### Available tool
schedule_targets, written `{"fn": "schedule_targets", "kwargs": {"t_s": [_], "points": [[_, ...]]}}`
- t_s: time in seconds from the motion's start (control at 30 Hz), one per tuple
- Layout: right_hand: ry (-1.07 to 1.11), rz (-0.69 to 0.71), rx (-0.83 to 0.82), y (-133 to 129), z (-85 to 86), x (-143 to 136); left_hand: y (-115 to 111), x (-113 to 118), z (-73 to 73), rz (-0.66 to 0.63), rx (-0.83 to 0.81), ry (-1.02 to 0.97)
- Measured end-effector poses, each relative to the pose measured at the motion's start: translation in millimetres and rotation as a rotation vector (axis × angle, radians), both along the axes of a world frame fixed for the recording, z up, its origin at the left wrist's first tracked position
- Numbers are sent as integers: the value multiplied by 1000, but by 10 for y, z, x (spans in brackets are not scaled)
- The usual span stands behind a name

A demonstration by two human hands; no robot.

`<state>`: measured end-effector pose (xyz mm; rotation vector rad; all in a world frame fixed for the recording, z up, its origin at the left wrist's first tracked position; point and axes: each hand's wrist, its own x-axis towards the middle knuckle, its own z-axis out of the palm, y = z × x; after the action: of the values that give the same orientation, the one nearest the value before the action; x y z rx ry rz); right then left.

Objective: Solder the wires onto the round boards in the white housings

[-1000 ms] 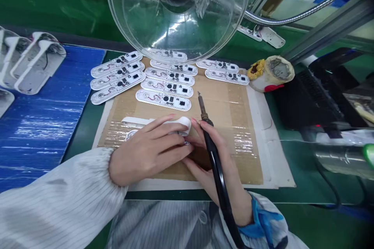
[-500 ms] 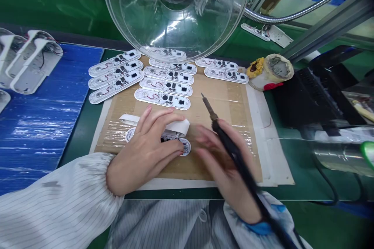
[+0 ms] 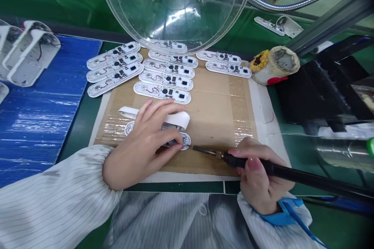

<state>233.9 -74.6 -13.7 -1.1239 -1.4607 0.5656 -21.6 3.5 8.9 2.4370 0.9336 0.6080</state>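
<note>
On the cardboard mat, my left hand rests over a white part with a circuit board, its thumb and index finger pinched at the board's right end. A curved white casing stands just behind that board, partly hidden by my fingers. My right hand is closed around a black soldering iron. The iron's tip points left, at the board's right end; whether it touches is too small to tell.
Rows of white circuit-board strips lie behind my hands. A clear round hood hangs above them. White casings sit on a blue surface at left. A round pot and a black box stand at right.
My right hand has moved right and turned the soldering iron from pointing up and away to pointing left at the board. My left hand stays about where it was on the part.
</note>
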Motion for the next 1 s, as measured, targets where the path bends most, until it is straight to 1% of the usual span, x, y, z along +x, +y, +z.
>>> {"fn": "schedule_targets", "kwargs": {"t_s": [0.1, 0.3, 0.37, 0.43, 0.5, 0.6, 0.7, 0.73, 0.77, 0.83, 0.87, 0.9, 0.93, 0.97, 1.0], "points": [[-19, 15, -39, -19, 2, 28, 7, 21, 11, 3, -10, -3], [-41, 50, -24, -17, -35, 36, 8, 48, 13, 15, -13, -13], [-43, 32, 9, -4, -26, 34, 1, 42, 19, 17, -12, -11], [-25, -41, 74, 11, 7, 31, -7, 38, 28, 14, -15, -9], [38, -142, 106, 20, 59, 24, -14, 43, 36, 13, -17, -11], [135, -282, 31, 22, 139, 20, -16, 51, 39, 14, -10, -13], [127, -379, -3, 25, 206, 65, 5, 17, 31, 10, -5, -25], [121, -371, -4, 27, 231, 101, 21, -14, 28, 23, -9, -29], [110, -332, -11, 32, 257, 151, 44, -57, 27, 42, -31, -32], [42, -189, -73, 54, 297, 291, 124, -187, 45, 67, -104, -17], [-44, -115, -126, 78, 299, 373, 188, -277, 72, 65, -137, 3], [-151, -72, -195, 116, 285, 455, 273, -386, 119, 53, -156, 26], [-259, -76, -230, 175, 256, 525, 381, -516, 190, 34, -155, 52], [-332, -39, -248, 256, 216, 572, 511, -664, 289, 24, -134, 78], [-391, 63, -240, 357, 176, 586, 661, -830, 414, 36, -94, 96]]}}
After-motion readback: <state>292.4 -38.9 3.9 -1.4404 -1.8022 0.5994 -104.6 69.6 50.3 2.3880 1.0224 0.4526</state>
